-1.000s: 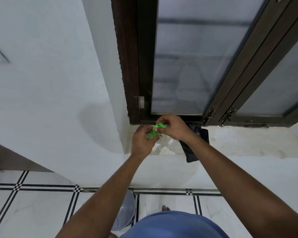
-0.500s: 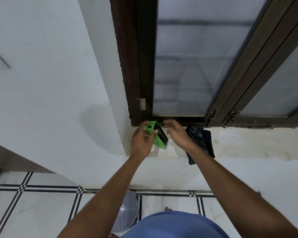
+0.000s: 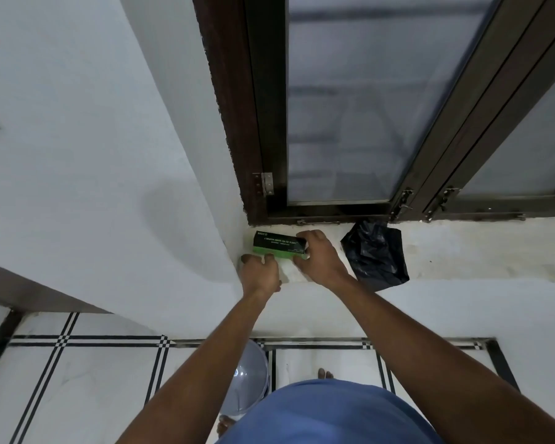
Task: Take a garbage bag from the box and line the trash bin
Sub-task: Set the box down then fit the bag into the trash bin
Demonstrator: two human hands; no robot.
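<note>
At the left end of the window sill (image 3: 462, 251), tucked into the corner where the white wall meets the dark window frame (image 3: 231, 123), lies the green and black garbage bag box (image 3: 277, 246), flat on the ledge with its printed face up. That corner looks like its storage spot, out of the way of the window.

Just near of the box, the left hand (image 3: 259, 273) rests on the sill with its fingers (image 3: 269, 258) curled and touching the box's near green edge; they seem to steady it, not to wrap it. Moving right, the right hand (image 3: 318, 256) closes over the box's right end, thumb on the far side and fingers on the near side, so it holds the box by that end. I judge the 2 hands are seating it against the wall.

Further right, apart from the hands, a crumpled black garbage bag (image 3: 377, 253) lies loose on the sill, its near edge hanging over the lip. Presumably it is 1 bag already out of the box and parked there so both hands are free for the box.

Down on the tiled floor (image 3: 93, 379), below the left forearm, the pale trash bin (image 3: 249, 376) stands partly hidden by the arm, with no liner visible on the part that shows. Lining it looks not yet done.
</note>
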